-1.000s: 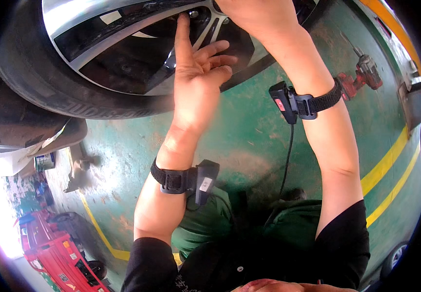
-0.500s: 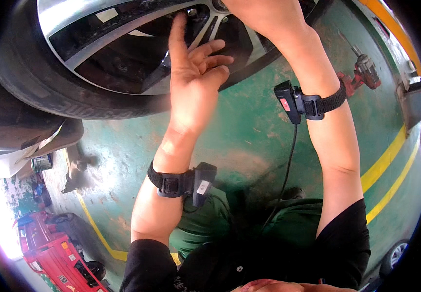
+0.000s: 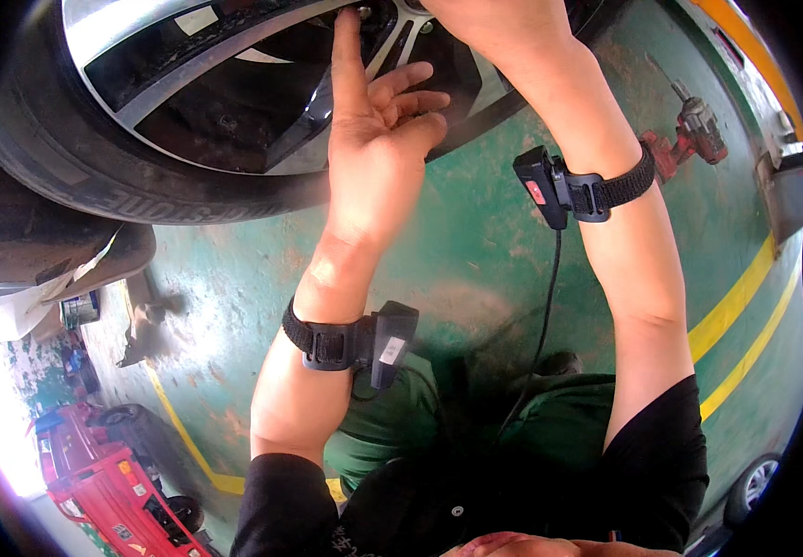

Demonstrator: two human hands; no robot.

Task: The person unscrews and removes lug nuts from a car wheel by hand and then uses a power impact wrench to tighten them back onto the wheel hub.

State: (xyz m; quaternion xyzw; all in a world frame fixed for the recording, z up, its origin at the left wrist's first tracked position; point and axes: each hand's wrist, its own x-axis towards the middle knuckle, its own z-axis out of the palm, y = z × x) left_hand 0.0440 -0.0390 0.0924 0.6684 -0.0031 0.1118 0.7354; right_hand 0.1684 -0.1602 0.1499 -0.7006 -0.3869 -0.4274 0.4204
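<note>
A car wheel fills the upper left, its black tyre around a silver-and-black alloy rim. My left hand is raised in front of the spokes, palm partly turned to the right. Its index finger points up, the tip beside or against a wheel bolt near the hub; the other fingers and thumb are spread, holding nothing. My right hand reaches up to the wheel's hub area, where the top edge cuts it off. Its fingers are out of sight, so what they touch is hidden.
A red-and-grey cordless impact wrench lies on the green floor to the right. A black cable hangs from the device on my right wrist. A red vehicle stands lower left; another wheel is lower right.
My left hand has risen slightly, its index fingertip a little closer to the bolt. The wheel sits slightly higher in the picture. My right arm has shifted a little up and left.
</note>
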